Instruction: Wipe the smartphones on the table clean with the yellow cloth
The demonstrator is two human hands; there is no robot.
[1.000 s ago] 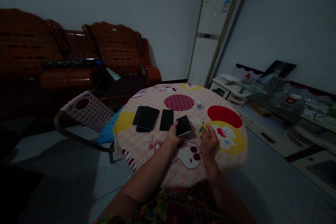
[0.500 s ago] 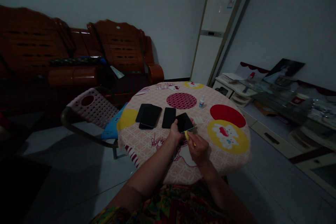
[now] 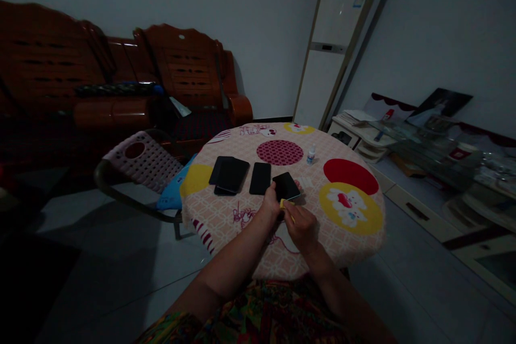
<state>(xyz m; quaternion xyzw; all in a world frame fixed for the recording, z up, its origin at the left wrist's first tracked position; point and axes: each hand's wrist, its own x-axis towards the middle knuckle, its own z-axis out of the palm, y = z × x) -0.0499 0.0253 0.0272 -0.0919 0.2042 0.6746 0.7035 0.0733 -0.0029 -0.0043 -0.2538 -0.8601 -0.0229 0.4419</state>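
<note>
My left hand (image 3: 271, 205) grips the near edge of a black phone (image 3: 286, 185), holding it tilted just above the round table (image 3: 363, 236) with its patterned cloth. My right hand (image 3: 300, 223) pinches a small yellow cloth (image 3: 284, 205) right under the near end of that phone. Another black phone (image 3: 260, 178) lies flat just left of the held one. Farther left sit two more black phones (image 3: 228, 174), one stacked on the other.
A small white bottle (image 3: 310, 155) stands past the phones. A pink perforated chair (image 3: 139, 162) with a blue cushion is at the table's left. A dark wooden sofa (image 3: 121, 86) lines the back wall. A tall white air conditioner (image 3: 334, 43) and low cabinets fill the right.
My right hand has moved left with the yellow cloth, from the table's right side to just under the held phone. The left hand keeps its grip.
</note>
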